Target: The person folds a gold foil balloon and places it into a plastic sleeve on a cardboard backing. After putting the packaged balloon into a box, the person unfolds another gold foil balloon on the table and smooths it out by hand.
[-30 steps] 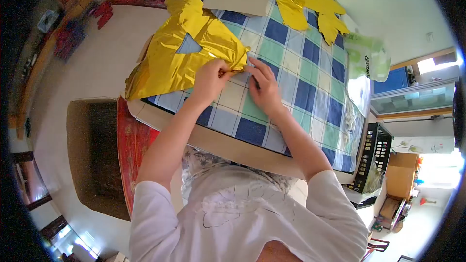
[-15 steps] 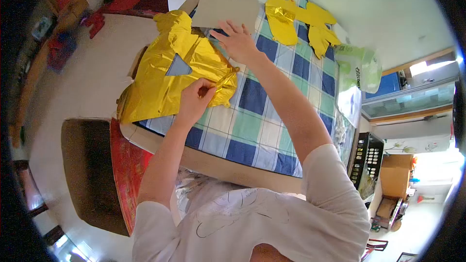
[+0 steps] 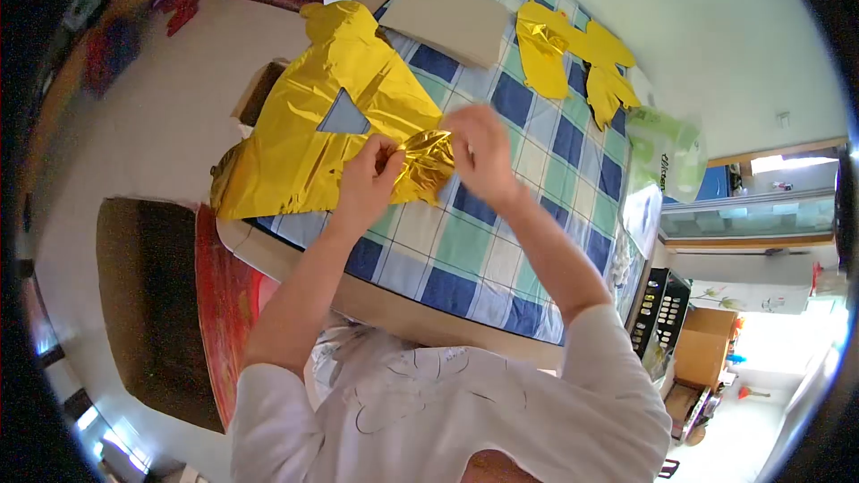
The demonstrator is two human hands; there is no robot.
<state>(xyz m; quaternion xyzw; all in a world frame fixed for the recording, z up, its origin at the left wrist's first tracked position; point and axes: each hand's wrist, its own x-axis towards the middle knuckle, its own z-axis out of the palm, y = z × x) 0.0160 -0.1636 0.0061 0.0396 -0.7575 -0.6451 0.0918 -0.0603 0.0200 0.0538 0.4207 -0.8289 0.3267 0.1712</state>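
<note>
A large sheet of shiny gold foil with a cut-out hole lies across the checked cloth. Its right part is crinkled and lifted between my two hands. My left hand pinches the foil near its lower right edge, thumb against the fingers. At the foil's right edge, my right hand has its fingers bent around a raised, bunched corner; it is slightly smeared by motion. Beyond the hands rests a flat grey-beige card. Gold cut-out pieces lie at the far right of the cloth.
An open cardboard box stands on the floor at left, beside a red surface. A green-and-clear plastic bag sits by the cloth's right edge. Lower right holds a black crate and a cardboard box.
My right hand has come down from beside the grey-beige card to the foil's right edge and taken hold there. The foil's right part is now pulled up; my left hand still pinches it.
</note>
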